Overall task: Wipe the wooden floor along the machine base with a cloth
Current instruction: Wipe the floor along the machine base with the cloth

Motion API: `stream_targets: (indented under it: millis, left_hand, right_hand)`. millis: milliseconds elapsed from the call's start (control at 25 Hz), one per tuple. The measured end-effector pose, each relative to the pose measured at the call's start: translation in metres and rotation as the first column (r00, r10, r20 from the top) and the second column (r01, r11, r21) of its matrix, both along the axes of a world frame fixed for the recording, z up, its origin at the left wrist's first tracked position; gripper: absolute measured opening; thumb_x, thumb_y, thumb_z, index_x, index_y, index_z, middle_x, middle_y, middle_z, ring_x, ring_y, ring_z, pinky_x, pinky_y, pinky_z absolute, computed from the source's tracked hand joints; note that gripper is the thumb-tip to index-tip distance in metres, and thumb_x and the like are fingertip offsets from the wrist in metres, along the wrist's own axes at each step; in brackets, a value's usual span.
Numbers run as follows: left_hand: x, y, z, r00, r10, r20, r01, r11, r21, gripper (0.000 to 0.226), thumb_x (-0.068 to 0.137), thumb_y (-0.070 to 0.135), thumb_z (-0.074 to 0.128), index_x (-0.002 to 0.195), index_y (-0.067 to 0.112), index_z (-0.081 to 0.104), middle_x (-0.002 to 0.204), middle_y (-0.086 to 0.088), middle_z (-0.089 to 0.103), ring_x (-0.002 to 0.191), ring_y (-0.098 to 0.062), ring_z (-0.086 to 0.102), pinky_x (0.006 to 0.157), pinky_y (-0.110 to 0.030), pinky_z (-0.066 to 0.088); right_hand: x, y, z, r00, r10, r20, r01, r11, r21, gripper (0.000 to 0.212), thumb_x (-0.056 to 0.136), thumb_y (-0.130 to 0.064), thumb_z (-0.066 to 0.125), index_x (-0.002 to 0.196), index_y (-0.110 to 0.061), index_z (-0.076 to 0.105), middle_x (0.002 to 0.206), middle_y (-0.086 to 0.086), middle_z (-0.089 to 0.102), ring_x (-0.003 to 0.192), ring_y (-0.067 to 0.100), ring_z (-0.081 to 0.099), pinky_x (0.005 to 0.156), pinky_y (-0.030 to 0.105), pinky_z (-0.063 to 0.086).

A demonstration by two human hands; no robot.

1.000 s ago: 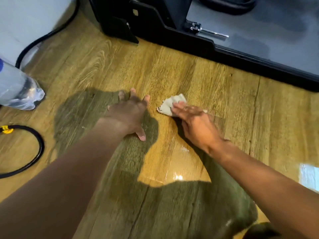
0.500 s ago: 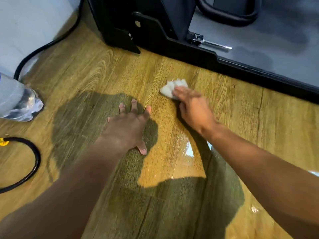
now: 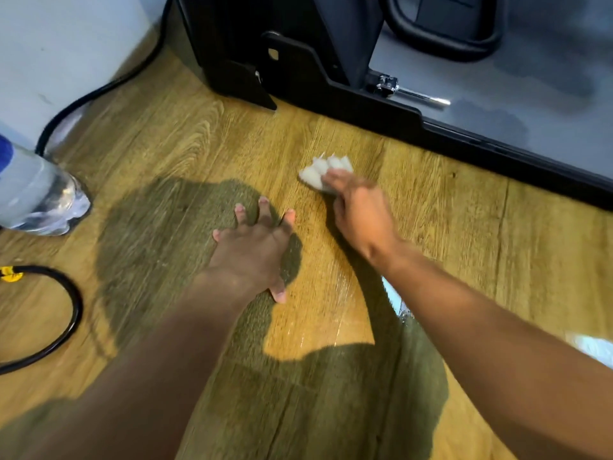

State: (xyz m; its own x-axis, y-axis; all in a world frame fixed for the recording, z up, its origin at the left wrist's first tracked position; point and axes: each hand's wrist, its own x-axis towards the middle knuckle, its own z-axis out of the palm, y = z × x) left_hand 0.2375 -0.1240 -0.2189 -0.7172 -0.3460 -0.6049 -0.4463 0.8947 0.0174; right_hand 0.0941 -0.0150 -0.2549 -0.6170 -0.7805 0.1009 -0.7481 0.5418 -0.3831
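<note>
Head view, looking down. Wooden floor (image 3: 172, 141) fills most of the frame, w/ a shiny damp streak (image 3: 331, 293) between the two forearms. Black machine base (image 3: 365, 104) runs diagonally across the top right.

At the left edge are a clear plastic bottle (image 3: 39, 197) and a looped black cable (image 3: 68, 323), both well apart from the wiping.

Left hand (image 3: 255, 254) lies flat on the floor, fingers straight and spread, holding nothing. It hasn't shifted over the last sec, so it prob. acts as a prop.

Right hand (image 3: 361, 214) is motion-blurred, fingers bent down over a small white cloth (image 3: 320, 169), holding it bunched against the boards; thumb not visible.

Change: a sec ago the cloth sat level w/ the left fingertips, mid-floor. Now it's pushed ahead of them, near the base but not touching it.

Meaning: the stroke is closing in on the base edge. The strip right along the base, esp. further right, looks not yet reached, so the task seems partway done.
</note>
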Motion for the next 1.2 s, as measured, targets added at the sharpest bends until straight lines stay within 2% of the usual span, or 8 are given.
stream_targets:
  millis: [160, 280, 400, 560, 720, 840, 1080, 1200]
  left_hand:
    - [0.005, 0.001, -0.001, 1.0, 0.013, -0.015, -0.013, 1.0, -0.019, 0.142, 0.053, 0.052, 0.085, 0.15, 0.013, -0.011, 0.157, -0.012, -0.018, 0.143, -0.043, -0.006, 0.106, -0.062, 0.029]
    - [0.004, 0.0, 0.004, 1.0, 0.026, 0.003, -0.026, 1.0, 0.001, 0.141, 0.055, 0.05, 0.085, 0.15, 0.01, -0.012, 0.156, -0.012, -0.021, 0.143, -0.041, -0.008, 0.107, -0.062, 0.027]
    - [0.005, -0.002, 0.007, 1.0, 0.028, -0.001, -0.028, 0.999, 0.022, 0.139, 0.058, 0.051, 0.084, 0.15, 0.011, -0.013, 0.156, -0.011, -0.023, 0.143, -0.04, -0.01, 0.109, -0.06, 0.027]
    - [0.008, 0.0, 0.005, 0.998, 0.056, -0.016, -0.055, 0.998, 0.029, 0.137, 0.059, 0.049, 0.084, 0.15, 0.011, -0.011, 0.156, -0.009, -0.022, 0.143, -0.038, -0.012, 0.111, -0.06, 0.021]
    - [0.008, 0.0, 0.004, 0.989, 0.144, -0.021, -0.143, 0.989, 0.031, 0.144, 0.053, 0.049, 0.087, 0.149, 0.006, -0.01, 0.155, -0.019, -0.021, 0.144, -0.033, -0.013, 0.114, -0.055, 0.016]
    - [0.011, -0.002, 0.003, 0.991, 0.129, -0.048, -0.128, 0.992, 0.014, 0.145, 0.052, 0.055, 0.085, 0.149, 0.006, -0.01, 0.155, -0.021, -0.018, 0.145, -0.032, -0.01, 0.113, -0.052, 0.018]
    - [0.017, 0.0, -0.002, 0.976, 0.181, -0.117, -0.178, 0.983, 0.039, 0.144, 0.052, 0.055, 0.085, 0.149, 0.004, -0.009, 0.157, -0.016, -0.015, 0.145, -0.028, -0.011, 0.114, -0.05, 0.015]
    - [0.029, -0.002, -0.002, 0.97, 0.197, -0.145, -0.184, 0.978, 0.099, 0.139, 0.056, 0.061, 0.079, 0.15, 0.008, -0.008, 0.157, -0.008, -0.018, 0.145, -0.024, -0.014, 0.116, -0.044, 0.011]
  right_hand:
    - [-0.002, 0.013, -0.003, 0.979, 0.197, -0.051, -0.191, 0.976, 0.105, 0.052, 0.086, 0.006, 0.051, 0.133, -0.017, 0.052, 0.142, 0.003, 0.048, 0.127, 0.022, 0.05, 0.105, 0.042, 0.042]
    - [-0.048, -0.024, 0.006, 0.998, 0.055, -0.035, -0.05, 0.992, 0.116, 0.052, 0.089, 0.008, 0.044, 0.134, -0.016, 0.05, 0.144, 0.004, 0.044, 0.128, 0.022, 0.049, 0.106, 0.041, 0.041]
    - [-0.023, -0.033, 0.005, 0.999, -0.044, 0.02, 0.043, 0.998, 0.052, 0.056, 0.085, 0.013, 0.044, 0.133, -0.014, 0.051, 0.143, 0.006, 0.046, 0.126, 0.022, 0.05, 0.105, 0.041, 0.042]
    - [0.021, -0.007, -0.003, 0.988, 0.152, -0.011, -0.152, 0.988, -0.003, 0.05, 0.084, 0.007, 0.053, 0.129, -0.014, 0.057, 0.137, 0.003, 0.053, 0.127, 0.019, 0.049, 0.11, 0.034, 0.033]
    - [-0.038, -0.061, 0.007, 0.999, 0.05, -0.011, -0.048, 0.994, 0.102, 0.053, 0.088, 0.008, 0.044, 0.134, -0.018, 0.051, 0.14, 0.005, 0.05, 0.125, 0.022, 0.05, 0.109, 0.037, 0.037]
    - [-0.029, -0.075, 0.011, 0.999, -0.026, 0.025, 0.024, 0.995, 0.097, 0.061, 0.082, 0.013, 0.042, 0.134, -0.017, 0.049, 0.138, 0.008, 0.051, 0.12, 0.026, 0.055, 0.104, 0.035, 0.04]
    - [0.02, -0.033, -0.002, 0.971, 0.238, -0.021, -0.236, 0.969, 0.075, 0.061, 0.081, 0.012, 0.045, 0.135, -0.016, 0.049, 0.144, 0.005, 0.045, 0.132, 0.019, 0.043, 0.111, 0.038, 0.034]
    - [-0.006, -0.053, 0.009, 0.993, 0.114, -0.01, -0.112, 0.987, 0.118, 0.062, 0.082, 0.014, 0.044, 0.135, -0.017, 0.047, 0.143, 0.007, 0.046, 0.129, 0.023, 0.047, 0.107, 0.04, 0.039]
